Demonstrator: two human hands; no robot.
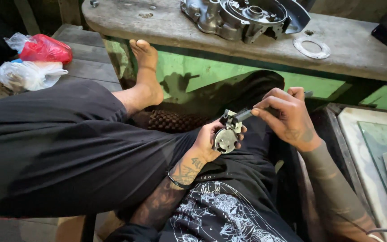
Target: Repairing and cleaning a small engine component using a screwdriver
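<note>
Open gap between raised knee (68,134) and wooden bench (193,31); bare foot (145,71) against its green edge.

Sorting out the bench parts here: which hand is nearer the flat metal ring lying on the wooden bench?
Right. The right hand, gripping a brush-like tool, sits below the ring; the left hand holds a small metal part farther down-left.

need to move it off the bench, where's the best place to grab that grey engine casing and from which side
Probably by the outer wall of the engine casing, coming from above with fingers over the near edge that faces the person. It lies flat, open side up, on the wooden bench, and its near edge has lugs that overhang slightly. The thin dark plate at its right looks a poor handle.
</note>
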